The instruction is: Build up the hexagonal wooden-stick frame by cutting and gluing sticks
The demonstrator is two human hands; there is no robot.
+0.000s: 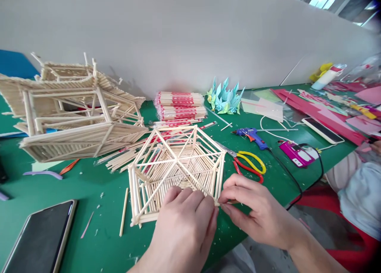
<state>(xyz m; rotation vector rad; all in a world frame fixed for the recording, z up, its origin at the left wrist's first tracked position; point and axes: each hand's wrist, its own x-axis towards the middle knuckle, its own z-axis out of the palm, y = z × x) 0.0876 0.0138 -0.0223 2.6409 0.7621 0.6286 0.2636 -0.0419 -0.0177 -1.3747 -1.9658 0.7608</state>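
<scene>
A six-sided frame of thin wooden sticks point(176, 160) stands before me, with crossing sticks meeting at its top middle and a slatted base below. My left hand point(186, 225) is curled over its near edge, hiding that part of the frame; the fingertips are out of sight. At the near right corner, my right hand point(256, 211) pinches what looks like a thin wooden stick between thumb and fingers; most of it is hidden. A loose wooden stick point(124, 212) lies left of the frame. Scissors point(249, 161) with red and yellow handles lie just beyond my right hand.
A larger stick-built model point(68, 110) stands at the left. Packed stick bundles point(180, 105) and a blue paper ornament point(225, 98) sit by the wall. A blue glue gun point(253, 138), its cord, and a purple power strip point(297, 153) lie right. A phone point(41, 237) lies front left.
</scene>
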